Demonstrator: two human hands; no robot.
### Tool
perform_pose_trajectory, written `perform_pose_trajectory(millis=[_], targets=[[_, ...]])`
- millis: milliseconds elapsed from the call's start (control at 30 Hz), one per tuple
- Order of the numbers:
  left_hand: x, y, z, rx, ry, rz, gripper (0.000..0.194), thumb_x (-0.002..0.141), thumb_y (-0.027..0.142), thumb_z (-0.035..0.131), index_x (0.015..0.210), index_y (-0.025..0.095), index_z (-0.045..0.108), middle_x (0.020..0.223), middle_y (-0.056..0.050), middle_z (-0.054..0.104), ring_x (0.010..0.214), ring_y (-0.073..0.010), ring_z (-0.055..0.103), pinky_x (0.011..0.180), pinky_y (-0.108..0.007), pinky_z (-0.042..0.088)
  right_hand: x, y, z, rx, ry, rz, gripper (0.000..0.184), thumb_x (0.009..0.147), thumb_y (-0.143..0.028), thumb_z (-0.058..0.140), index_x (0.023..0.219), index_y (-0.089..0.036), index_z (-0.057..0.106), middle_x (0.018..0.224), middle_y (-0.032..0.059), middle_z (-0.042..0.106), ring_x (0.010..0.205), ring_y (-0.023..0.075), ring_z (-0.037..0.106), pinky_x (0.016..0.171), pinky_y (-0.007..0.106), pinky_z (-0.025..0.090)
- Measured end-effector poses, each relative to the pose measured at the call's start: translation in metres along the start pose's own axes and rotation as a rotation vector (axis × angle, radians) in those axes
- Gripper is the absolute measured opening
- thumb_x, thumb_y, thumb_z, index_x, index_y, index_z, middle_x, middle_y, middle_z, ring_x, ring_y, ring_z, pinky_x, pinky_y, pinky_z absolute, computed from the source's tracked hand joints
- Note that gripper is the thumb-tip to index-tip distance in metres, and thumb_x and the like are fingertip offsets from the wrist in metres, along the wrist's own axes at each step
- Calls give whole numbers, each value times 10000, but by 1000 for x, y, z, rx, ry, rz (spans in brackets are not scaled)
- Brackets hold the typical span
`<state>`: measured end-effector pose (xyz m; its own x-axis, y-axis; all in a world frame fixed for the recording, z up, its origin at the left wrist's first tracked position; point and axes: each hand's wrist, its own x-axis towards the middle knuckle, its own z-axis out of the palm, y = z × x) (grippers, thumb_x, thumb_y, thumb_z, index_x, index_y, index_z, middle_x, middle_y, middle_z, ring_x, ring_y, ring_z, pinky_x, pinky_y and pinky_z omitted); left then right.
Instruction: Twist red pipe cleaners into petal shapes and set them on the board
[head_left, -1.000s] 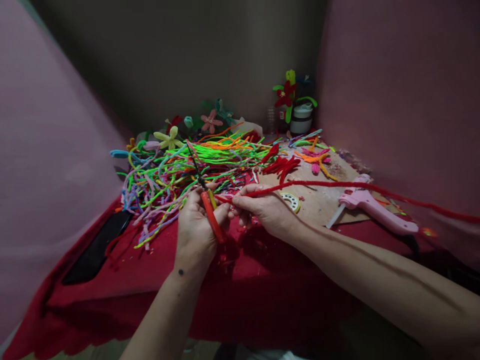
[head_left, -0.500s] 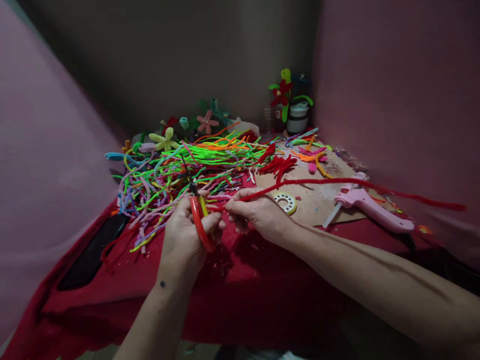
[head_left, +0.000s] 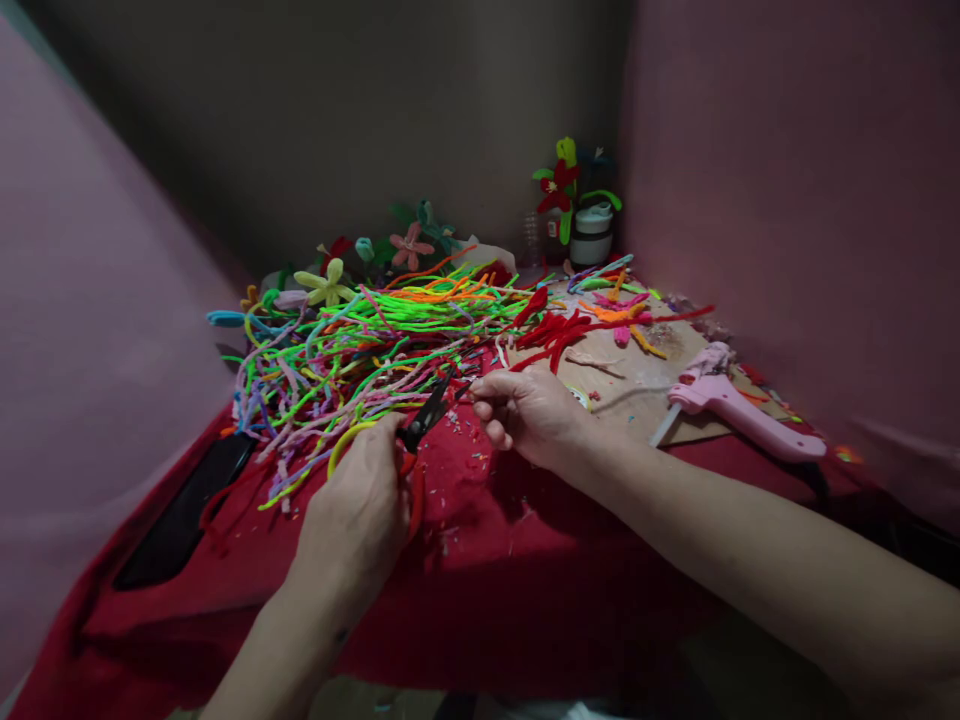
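Observation:
My left hand [head_left: 364,490] is closed around scissors [head_left: 426,418] with red and yellow handles and black blades. The blades stand apart and point up and right, towards the fingertips of my right hand. My right hand [head_left: 525,410] pinches a red pipe cleaner [head_left: 667,316], whose long free part runs from behind the hand out to the right. Its short end lies close to the blade tips; whether the blades touch it I cannot tell. Beyond both hands lies a heap of many-coloured pipe cleaners [head_left: 420,310]. Short folded red pieces [head_left: 559,335] rest just past my right hand.
A pink glue gun [head_left: 750,405] lies at the right on a brown board [head_left: 637,390]. A black phone-like slab [head_left: 187,520] is at the left on the red cloth [head_left: 480,550]. Pipe-cleaner flowers [head_left: 326,285] and a lidded cup [head_left: 592,235] stand at the back.
My left hand has turned the scissors from upright with blades away to an opened, right-pointing pose. The red pipe cleaner's long part has swung farther back and away.

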<state>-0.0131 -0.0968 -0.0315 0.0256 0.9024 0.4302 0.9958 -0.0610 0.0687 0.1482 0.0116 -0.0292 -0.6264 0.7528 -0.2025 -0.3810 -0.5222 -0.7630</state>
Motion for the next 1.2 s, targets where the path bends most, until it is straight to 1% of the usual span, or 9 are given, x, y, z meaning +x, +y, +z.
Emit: perform_pose_trajectory(millis=[100,167,300,433,633,733,867,1100,1200], targets=[[-4,-6,5,138,-41,46,425,810,115,370,1234,114,410,1080,-167,586,997,-277,579,775,-365,475,-1,-2,1,28,9,16,153,668,-151,517,516,-133,519,423,-38,504,292,42,427,275,157,256],[-5,-6,6,192,-43,52,417,827,126,374,1242,116,404,1061,-156,597,974,-261,593,736,-335,485,-2,-3,1,28,9,14,152,665,-157,522,515,-132,522,425,-37,505,294,42,428,275,156,254],[-4,-5,8,296,6,80,380,842,146,386,1216,98,429,1028,-143,616,924,-246,611,670,-314,496,-2,-2,1,0,12,6,140,649,-152,524,511,-132,518,427,-38,508,293,40,424,282,157,256],[-3,-5,9,364,59,140,364,846,133,389,1203,83,440,1019,-139,622,894,-235,621,614,-290,488,-1,0,-1,-27,-15,-70,110,623,-161,556,523,-131,521,447,-40,525,299,46,444,278,157,263],[-4,-5,7,412,74,154,351,850,139,394,1188,75,463,1011,-141,632,842,-228,637,537,-272,462,-1,1,-1,-61,-61,-156,95,618,-188,609,575,-124,553,475,-33,556,334,59,488,301,156,316],[-5,-5,6,441,81,161,351,856,132,372,1184,68,478,1006,-144,635,812,-221,640,499,-265,439,-3,1,0,-90,-59,-197,98,627,-186,605,575,-128,546,473,-31,558,339,61,494,304,156,314],[-6,-5,3,464,80,169,373,850,115,348,1191,60,488,972,-140,645,771,-214,640,466,-262,412,-5,0,1,-116,-46,-209,99,634,-184,603,579,-135,536,474,-38,554,339,57,488,313,157,311],[-8,-7,5,507,37,136,405,850,122,350,1234,79,472,955,-130,652,778,-207,639,512,-264,429,-6,-1,2,-145,-36,-222,107,640,-178,599,568,-141,530,473,-39,544,342,57,480,321,168,309],[-9,-11,8,447,51,172,396,850,119,350,1226,77,467,975,-129,657,775,-195,643,535,-257,438,-6,0,2,-152,-32,-217,105,640,-180,594,566,-141,531,475,-38,545,339,58,479,319,170,307]])
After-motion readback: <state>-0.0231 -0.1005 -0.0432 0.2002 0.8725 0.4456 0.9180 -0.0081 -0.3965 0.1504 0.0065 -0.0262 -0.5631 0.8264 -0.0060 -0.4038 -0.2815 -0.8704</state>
